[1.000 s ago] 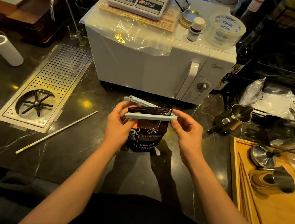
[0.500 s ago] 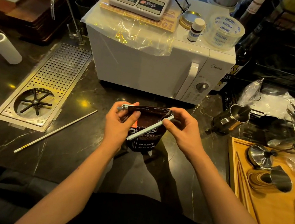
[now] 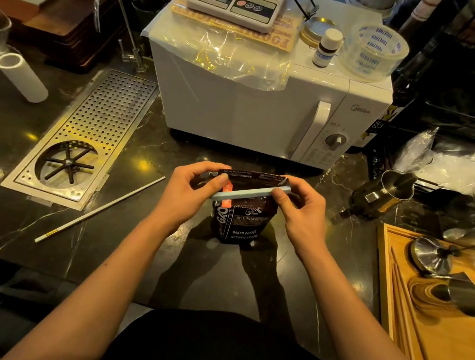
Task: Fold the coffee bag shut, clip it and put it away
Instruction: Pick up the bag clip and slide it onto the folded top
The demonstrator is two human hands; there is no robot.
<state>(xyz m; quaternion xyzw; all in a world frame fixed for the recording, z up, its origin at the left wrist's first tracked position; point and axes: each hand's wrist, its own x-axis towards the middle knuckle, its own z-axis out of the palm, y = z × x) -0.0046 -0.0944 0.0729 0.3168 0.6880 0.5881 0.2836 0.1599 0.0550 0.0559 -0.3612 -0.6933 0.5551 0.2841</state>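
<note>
Standing upright on the dark counter (image 3: 128, 256) in front of the microwave (image 3: 239, 113), the coffee bag (image 3: 239, 223) has its top folded over. The left hand (image 3: 187, 200) pinches the bag's top left corner; the right hand (image 3: 302, 210) grips the pale blue clip (image 3: 251, 193), which slants across the fold.

You are looking at one coffee bag (image 3: 241, 220), one clip (image 3: 251, 193), one microwave (image 3: 259, 103), one scale (image 3: 235, 2), one tape roll (image 3: 373, 51).
</note>
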